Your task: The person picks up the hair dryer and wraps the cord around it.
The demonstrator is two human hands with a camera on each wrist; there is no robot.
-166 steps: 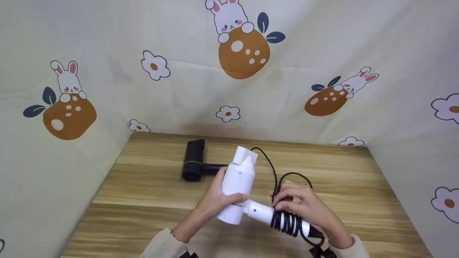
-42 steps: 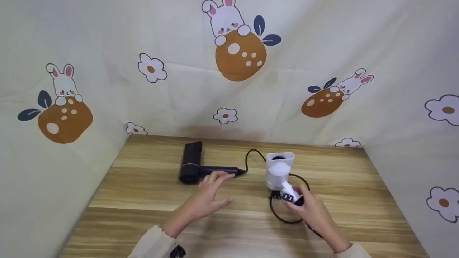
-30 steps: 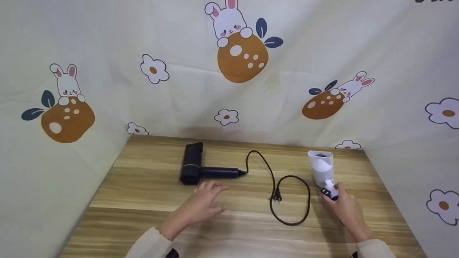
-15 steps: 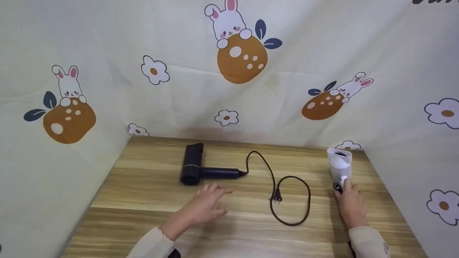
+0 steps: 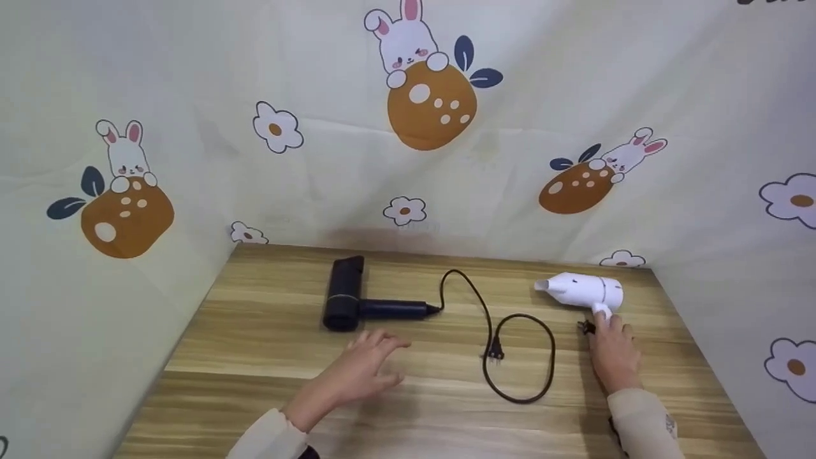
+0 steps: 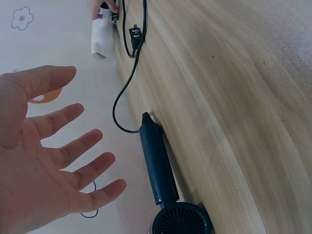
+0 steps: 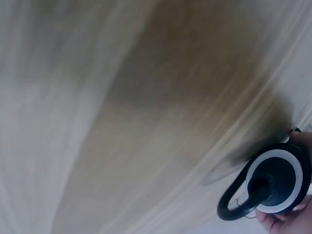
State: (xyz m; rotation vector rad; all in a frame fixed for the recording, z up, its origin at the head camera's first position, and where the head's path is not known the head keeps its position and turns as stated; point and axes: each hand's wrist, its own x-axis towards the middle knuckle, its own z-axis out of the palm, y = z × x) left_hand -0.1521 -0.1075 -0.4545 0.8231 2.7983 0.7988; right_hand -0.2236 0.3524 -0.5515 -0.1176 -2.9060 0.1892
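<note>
My right hand [image 5: 615,354] grips the handle of a white hair dryer [image 5: 583,290] at the right rear of the table. Its nozzle points left, and its black plug [image 5: 586,327] shows beside my fingers. In the right wrist view the butt of the handle [image 7: 275,180] appears with a loop of black cord; most of my hand is out of frame. My left hand [image 5: 357,370] hovers empty with fingers spread, in front of a black hair dryer [image 5: 344,296] lying on its side. Whether the white dryer touches the table is unclear.
The black dryer's cord [image 5: 553,357] curves right across the wooden table [image 5: 268,395] and forms a loop, with its plug [image 5: 496,349] lying at the loop's left side. Printed cloth walls [image 5: 331,166] border the table at the back and both sides.
Both hands were on the white hair dryer at first; the left let go. My right hand carried it to the right rear, and its nozzle turned from pointing away to pointing left.
</note>
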